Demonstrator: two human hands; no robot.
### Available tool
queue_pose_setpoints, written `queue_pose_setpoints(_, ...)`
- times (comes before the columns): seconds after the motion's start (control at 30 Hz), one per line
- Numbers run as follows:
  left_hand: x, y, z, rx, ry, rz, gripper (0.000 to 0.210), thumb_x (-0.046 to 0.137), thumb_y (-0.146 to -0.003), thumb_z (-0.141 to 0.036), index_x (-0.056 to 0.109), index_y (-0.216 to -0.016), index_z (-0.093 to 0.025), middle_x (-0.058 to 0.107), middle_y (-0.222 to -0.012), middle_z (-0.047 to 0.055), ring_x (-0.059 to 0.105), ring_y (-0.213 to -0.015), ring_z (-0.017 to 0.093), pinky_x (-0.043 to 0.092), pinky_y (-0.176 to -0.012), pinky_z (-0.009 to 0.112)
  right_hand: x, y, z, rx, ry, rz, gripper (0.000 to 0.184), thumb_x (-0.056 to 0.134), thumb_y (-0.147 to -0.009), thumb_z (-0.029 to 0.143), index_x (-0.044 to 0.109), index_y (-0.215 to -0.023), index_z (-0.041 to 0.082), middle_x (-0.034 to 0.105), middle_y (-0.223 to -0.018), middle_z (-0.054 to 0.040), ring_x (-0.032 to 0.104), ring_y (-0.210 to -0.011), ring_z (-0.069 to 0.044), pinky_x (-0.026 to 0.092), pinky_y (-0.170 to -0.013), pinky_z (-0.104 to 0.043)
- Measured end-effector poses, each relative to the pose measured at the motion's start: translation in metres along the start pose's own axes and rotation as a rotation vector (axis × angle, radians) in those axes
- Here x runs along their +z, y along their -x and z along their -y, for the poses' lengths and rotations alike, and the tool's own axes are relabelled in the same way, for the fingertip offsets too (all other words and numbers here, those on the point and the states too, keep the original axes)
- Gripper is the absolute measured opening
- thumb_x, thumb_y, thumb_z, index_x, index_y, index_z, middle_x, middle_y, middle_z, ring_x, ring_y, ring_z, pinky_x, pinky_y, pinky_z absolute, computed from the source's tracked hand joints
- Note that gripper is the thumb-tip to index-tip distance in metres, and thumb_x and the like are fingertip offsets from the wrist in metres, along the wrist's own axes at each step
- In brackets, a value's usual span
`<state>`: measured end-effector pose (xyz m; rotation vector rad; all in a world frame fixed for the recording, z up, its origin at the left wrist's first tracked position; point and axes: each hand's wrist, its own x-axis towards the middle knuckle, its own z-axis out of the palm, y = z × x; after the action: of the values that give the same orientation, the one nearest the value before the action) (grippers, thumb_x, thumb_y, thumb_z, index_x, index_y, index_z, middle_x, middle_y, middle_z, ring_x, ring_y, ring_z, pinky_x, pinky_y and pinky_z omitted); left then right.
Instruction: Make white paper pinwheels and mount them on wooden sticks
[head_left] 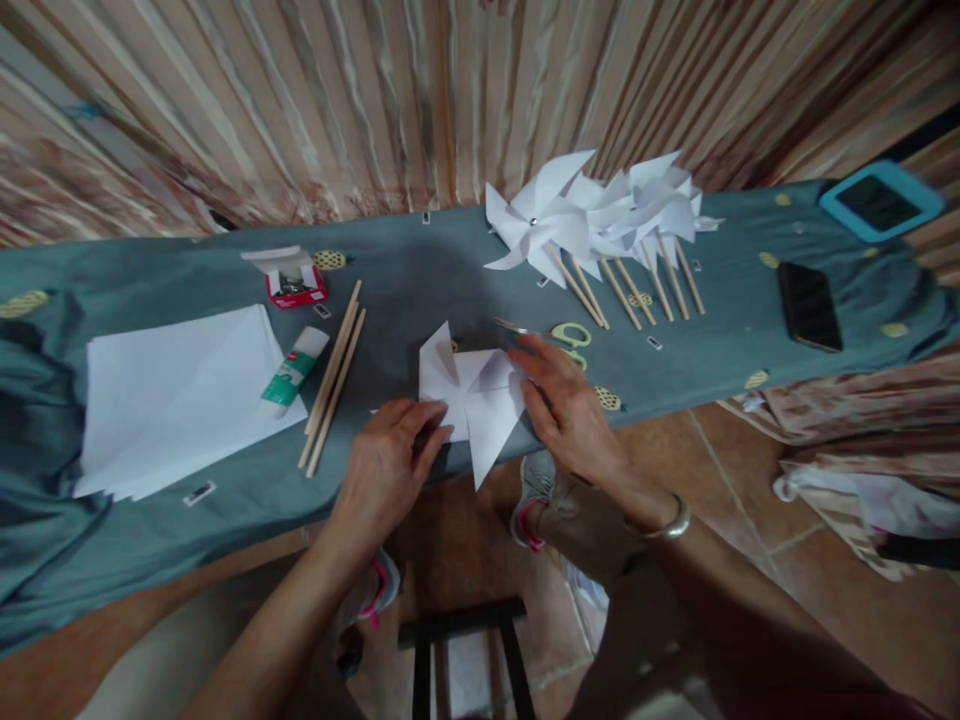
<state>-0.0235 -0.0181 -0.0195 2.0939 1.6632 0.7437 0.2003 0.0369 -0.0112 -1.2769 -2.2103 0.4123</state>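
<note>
A white paper pinwheel (487, 410), with its blades partly folded, lies near the table's front edge between my hands. My left hand (390, 450) is closed, thumb and fingers pinching the pinwheel's lower left part. On the other side, my right hand (570, 405) grips the right edge with thumb and fingertips; its exact hold is partly hidden. Just behind the right hand lie scissors (571, 335) with light green handles, partly covered by the fingers. Several wooden sticks (334, 380) and a green and white glue stick (295, 372) rest to the left.
A stack of white paper (172, 400) lies at left, with an open red box (296, 285) of small metal pieces behind it. Several finished pinwheels (547, 215) on sticks lie at the back right. Farther right are a black phone (808, 305) and a blue-framed device (881, 200).
</note>
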Motion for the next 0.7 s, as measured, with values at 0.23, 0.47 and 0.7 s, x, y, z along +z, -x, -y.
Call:
queue_pose_setpoints(0.23, -0.008, 0.006, -0.002, 0.043, -0.039, 0.031, 0.034, 0.062, -0.084, -0.024, 0.06, -0.117, -0.017, 0.068, -0.104, 0.009, 0.062, -0.096, 0.025, 0.052, -0.082, 0.04, 0.004, -0.005, -0.01, 0.008, 0.011, 0.04, 0.045, 0.04, -0.093, 0.02, 0.048, -0.137, 0.011, 0.06, -0.133, -0.0166, 0.056, -0.125, -0.027, 0.047, -0.102, -0.049)
queue_pose_setpoints(0.47, -0.016, 0.003, 0.016, 0.049, -0.22, -0.046, 0.036, 0.053, -0.081, -0.012, 0.062, -0.115, -0.02, 0.07, -0.103, 0.009, 0.06, -0.098, 0.029, 0.048, -0.083, 0.046, -0.006, -0.003, 0.003, 0.109, -0.096, 0.081, 0.046, 0.044, -0.091, 0.021, 0.05, -0.137, 0.015, 0.072, -0.109, -0.0098, 0.07, -0.087, -0.022, 0.057, -0.083, -0.039)
queue_pose_setpoints(0.7, -0.028, -0.008, 0.027, 0.055, -0.227, -0.182, 0.044, 0.046, -0.08, -0.006, 0.058, -0.12, -0.021, 0.064, -0.121, 0.011, 0.054, -0.113, 0.03, 0.045, -0.096, 0.049, -0.01, 0.004, 0.009, 0.31, -0.338, 0.22, 0.051, 0.051, -0.091, 0.034, 0.047, -0.137, 0.014, 0.074, -0.082, -0.0046, 0.064, -0.057, -0.015, 0.052, -0.054, -0.028)
